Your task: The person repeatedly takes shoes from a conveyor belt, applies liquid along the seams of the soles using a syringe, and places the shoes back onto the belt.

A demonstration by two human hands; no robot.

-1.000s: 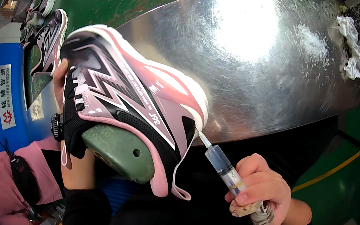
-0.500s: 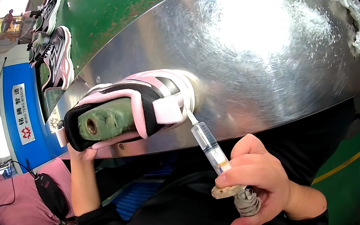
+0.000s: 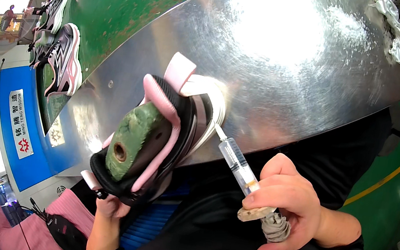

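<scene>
My left hand (image 3: pixel 112 207) grips the heel end of a pink, black and white sports shoe (image 3: pixel 204 102), its fingers partly hidden behind the heel. A green shoe last (image 3: pixel 137 138) with a round hole fills the shoe's opening. The shoe is tilted above the near edge of the metal plate, toe end away from me, its pale tongue tab standing up. In my right hand (image 3: pixel 296 199) is a clear syringe (image 3: pixel 237 163), with grey wrapping on its plunger end. Its white nozzle tip meets the white sole edge near the toe; I cannot tell whether any liquid comes out.
A shiny metal plate (image 3: pixel 173 30) covers part of the green table (image 3: pixel 120 0). Several finished-looking shoes (image 3: pixel 67 57) stand at the left, beside a blue and white machine (image 3: pixel 26 122). Crumpled white paper (image 3: pixel 397 36) lies far right. A person in a pink sleeve (image 3: pixel 75 207) is at lower left.
My left hand has moved right and down, turning the shoe so its toe points farther away and its side faces the syringe. The syringe has shifted slightly right, its tip still at the sole edge.
</scene>
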